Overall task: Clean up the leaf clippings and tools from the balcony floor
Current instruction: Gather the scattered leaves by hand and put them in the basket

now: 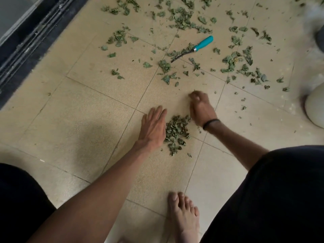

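A small heap of green leaf clippings (176,133) lies on the beige tiled floor between my two hands. My left hand (153,128) rests flat on the tile with straight fingers, its edge against the left side of the heap. My right hand (201,109), with a black band on the wrist, stands on its edge at the heap's right side, fingers bent at the tips and blurred. Many more loose clippings (182,18) are scattered across the far tiles. A hand rake with a teal handle (204,43) and dark prongs lies among them.
A dark sliding-door track (33,41) runs along the left edge. A white rounded pot (315,107) stands at the right, with another blurred object above it. My bare foot (184,214) and dark-clad knees are near the bottom.
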A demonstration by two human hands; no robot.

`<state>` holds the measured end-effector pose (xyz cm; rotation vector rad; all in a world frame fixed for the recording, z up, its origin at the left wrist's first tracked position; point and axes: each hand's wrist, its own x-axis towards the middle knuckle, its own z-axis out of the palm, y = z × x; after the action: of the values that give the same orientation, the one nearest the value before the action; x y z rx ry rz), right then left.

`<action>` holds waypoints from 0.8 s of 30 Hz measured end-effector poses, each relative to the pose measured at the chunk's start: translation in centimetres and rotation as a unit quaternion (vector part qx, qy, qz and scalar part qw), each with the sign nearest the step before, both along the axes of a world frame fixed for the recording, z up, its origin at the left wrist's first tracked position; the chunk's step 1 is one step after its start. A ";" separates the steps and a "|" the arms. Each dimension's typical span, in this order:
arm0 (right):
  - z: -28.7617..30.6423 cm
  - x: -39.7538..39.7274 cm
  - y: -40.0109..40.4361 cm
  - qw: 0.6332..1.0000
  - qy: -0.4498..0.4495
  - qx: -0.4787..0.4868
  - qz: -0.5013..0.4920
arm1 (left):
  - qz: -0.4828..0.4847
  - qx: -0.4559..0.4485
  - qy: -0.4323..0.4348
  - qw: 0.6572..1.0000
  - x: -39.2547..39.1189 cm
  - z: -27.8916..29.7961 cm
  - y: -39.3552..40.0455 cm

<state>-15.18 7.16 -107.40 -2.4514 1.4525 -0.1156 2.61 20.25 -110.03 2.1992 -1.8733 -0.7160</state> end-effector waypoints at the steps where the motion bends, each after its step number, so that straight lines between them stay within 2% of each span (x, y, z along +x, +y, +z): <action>1: 0.0 0.0 -1.8 0.999 0.039 0.012 -0.013 | -0.022 0.013 0.008 1.000 -0.4 0.0 -0.1; 4: 0.2 -0.1 -4.7 0.990 0.123 0.055 0.032 | -0.067 0.005 0.028 0.997 -1.3 0.4 0.9; 8: 0.3 -1.3 0.3 0.994 0.081 0.067 -0.003 | -0.064 -0.065 0.151 0.984 -1.5 1.1 2.2; 12: 0.3 -2.7 8.8 0.996 -0.006 0.024 0.080 | 0.061 -0.134 0.210 0.966 -0.9 2.1 2.0; 14: 0.6 -3.5 10.4 0.998 -0.049 0.011 0.043 | 0.137 -0.143 0.195 0.961 -0.5 2.4 1.9; 16: 0.9 -4.4 9.4 0.994 -0.055 0.022 -0.091 | 0.181 -0.100 0.166 0.964 0.1 2.4 2.0; 19: 1.2 -5.4 6.9 0.965 -0.025 0.121 -0.231 | 0.215 0.015 0.168 0.962 0.6 2.3 2.0; 21: 1.4 -4.2 7.0 0.960 -0.028 0.160 -0.229 | 0.213 0.049 0.187 0.958 0.4 2.4 1.8; 24: 1.9 -1.4 9.0 0.970 -0.039 0.199 -0.135 | 0.212 0.086 0.259 0.938 -0.3 2.8 1.1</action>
<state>-16.54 16.18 -105.53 -1.9065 1.5901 0.0231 2.34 21.37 -107.19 2.1193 -1.0752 -1.2461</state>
